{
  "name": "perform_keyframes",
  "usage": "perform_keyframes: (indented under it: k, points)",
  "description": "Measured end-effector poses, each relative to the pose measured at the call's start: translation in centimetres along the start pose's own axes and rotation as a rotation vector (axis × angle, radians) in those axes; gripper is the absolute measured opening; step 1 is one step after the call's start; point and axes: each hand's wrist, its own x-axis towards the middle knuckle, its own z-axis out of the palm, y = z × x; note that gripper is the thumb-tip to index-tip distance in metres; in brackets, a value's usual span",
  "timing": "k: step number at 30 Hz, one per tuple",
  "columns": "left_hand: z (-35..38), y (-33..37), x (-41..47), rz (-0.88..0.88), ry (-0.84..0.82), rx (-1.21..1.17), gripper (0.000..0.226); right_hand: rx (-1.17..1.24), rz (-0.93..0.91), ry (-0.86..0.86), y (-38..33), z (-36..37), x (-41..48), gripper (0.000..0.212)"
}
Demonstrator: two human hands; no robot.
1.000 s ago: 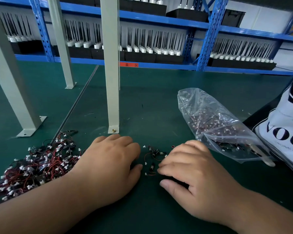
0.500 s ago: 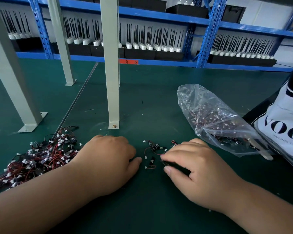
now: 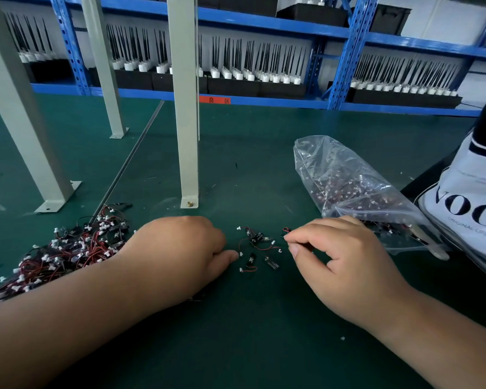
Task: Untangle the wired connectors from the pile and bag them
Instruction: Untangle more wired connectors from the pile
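Connectors (image 3: 257, 248) freed from the pile (image 3: 62, 254) lie loose on the mat (image 3: 264, 346) between the hands, with the bag (image 3: 348, 183) just right of them. Right hand (image 3: 340, 254) pinches one connector (image 3: 286, 230) by its wire. Left hand (image 3: 180, 254) rests curled on the mat; whether it grips anything I cannot tell. Best lift slowly, left thumb pinning the neighbours so no wire drags along, then carry it to the bag.

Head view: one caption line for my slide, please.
Right hand pinches a connector wire beside the bag; left hand rests near the tangled pile.
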Motion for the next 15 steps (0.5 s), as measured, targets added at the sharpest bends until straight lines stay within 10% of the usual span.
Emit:
perform_keyframes:
  k: [15]
  points:
    - [-2.1,-0.5,0.5,-0.161,0.003,-0.444,0.052,0.007,-0.04,-0.061,-0.1,0.3,0.0,0.01]
